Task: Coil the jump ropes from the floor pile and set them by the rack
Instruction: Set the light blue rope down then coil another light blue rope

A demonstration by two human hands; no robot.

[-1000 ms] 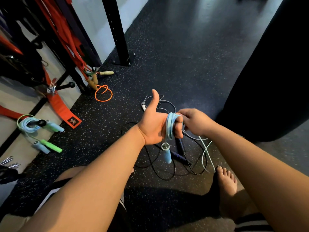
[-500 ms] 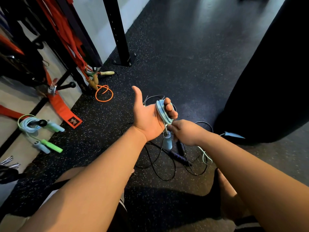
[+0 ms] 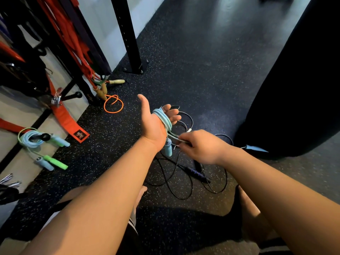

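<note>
The left hand [image 3: 152,124] is spread with the thumb up and the fingers loosely bent, not clenched. The light blue jump rope [image 3: 162,117] is coiled round them. One blue handle [image 3: 168,149] dangles just below that wrist. Just beside it, the right hand [image 3: 200,148] pinches the rope's free strand. Beneath both grips lies the black rope pile [image 3: 184,181].

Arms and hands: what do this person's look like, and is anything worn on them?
The left hand and right hand are bare: no gloves, rings, watch or wristbands show. Both forearms are bare too, with no sleeves in view.
</note>
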